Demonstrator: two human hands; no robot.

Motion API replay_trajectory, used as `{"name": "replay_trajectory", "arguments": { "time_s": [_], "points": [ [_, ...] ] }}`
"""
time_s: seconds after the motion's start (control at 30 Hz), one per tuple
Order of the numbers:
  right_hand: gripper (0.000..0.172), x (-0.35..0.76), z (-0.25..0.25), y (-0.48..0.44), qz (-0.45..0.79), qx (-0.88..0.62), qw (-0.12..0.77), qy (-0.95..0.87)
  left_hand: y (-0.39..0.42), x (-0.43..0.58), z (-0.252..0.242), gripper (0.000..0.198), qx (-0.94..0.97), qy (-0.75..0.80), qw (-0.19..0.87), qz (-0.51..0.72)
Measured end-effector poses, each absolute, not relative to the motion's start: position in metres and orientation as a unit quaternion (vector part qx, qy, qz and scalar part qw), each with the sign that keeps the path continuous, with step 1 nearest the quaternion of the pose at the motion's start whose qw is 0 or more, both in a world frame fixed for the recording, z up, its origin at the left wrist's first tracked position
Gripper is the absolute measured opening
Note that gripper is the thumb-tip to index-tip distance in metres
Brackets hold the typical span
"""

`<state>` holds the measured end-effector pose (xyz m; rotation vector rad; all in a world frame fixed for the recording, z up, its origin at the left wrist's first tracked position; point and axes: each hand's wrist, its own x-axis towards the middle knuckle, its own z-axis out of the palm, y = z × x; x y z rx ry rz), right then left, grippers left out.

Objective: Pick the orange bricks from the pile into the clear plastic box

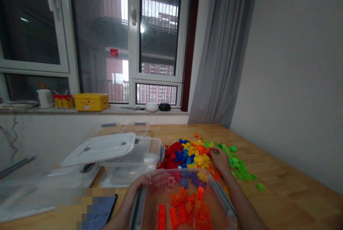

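Note:
My left hand grips the far left rim of a clear plastic storage box with grey side clips. Inside it lie several orange building blocks. Beyond the box, my right hand reaches over a heap of plastic toy pieces, its fingers bent together beside the orange pieces. What the fingertips pinch, if anything, is too small to make out. Red pieces, blue pieces and yellow pieces lie left of that hand, and green pieces to its right.
Clear boxes and a white lid are stacked on the left of the wooden table. A phone lies near the front. An orange ball sits behind the heap. A yellow box stands on the windowsill.

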<state>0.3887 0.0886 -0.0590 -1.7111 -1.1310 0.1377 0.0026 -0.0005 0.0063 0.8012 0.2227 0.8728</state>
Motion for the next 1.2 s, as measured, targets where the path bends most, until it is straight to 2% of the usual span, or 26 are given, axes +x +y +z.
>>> {"name": "replay_trajectory", "arguments": {
  "time_s": [0.17,0.3,0.43,0.6,0.77,0.87,0.97,1.03,1.1,1.2],
  "points": [
    [0.033,0.372,-0.052,0.089,0.162,-0.624,0.59,-0.486,0.002,0.003,0.004,0.048,0.362,0.105,0.831,0.41],
    [0.04,0.351,-0.044,0.082,0.256,-0.556,0.617,-0.494,0.002,0.001,0.001,0.049,0.352,0.096,0.836,0.411],
    [0.041,0.328,-0.032,0.07,0.333,-0.499,0.616,-0.51,0.001,0.001,0.001,0.05,0.353,0.099,0.837,0.406],
    [0.03,0.307,-0.003,0.035,0.429,-0.397,0.574,-0.573,-0.003,0.002,0.008,0.048,0.36,0.11,0.832,0.407],
    [0.018,0.294,0.028,-0.011,0.398,-0.419,0.435,-0.691,-0.002,0.003,0.01,0.05,0.361,0.099,0.839,0.394],
    [0.012,0.289,0.041,-0.027,0.332,-0.473,0.397,-0.713,-0.001,0.004,0.009,0.051,0.363,0.083,0.842,0.391],
    [0.013,0.282,0.053,-0.04,0.243,-0.507,0.371,-0.739,0.0,0.004,0.009,0.05,0.37,0.089,0.836,0.397],
    [0.013,0.273,0.061,-0.053,0.203,-0.503,0.387,-0.746,0.0,0.005,0.007,0.048,0.374,0.102,0.829,0.403],
    [0.014,0.257,0.068,-0.071,0.188,-0.48,0.452,-0.727,0.0,0.004,0.005,0.046,0.378,0.11,0.828,0.4],
    [0.019,0.222,0.077,-0.106,0.28,-0.375,0.58,-0.666,0.001,0.003,0.003,0.048,0.382,0.113,0.827,0.397]
  ]
}}
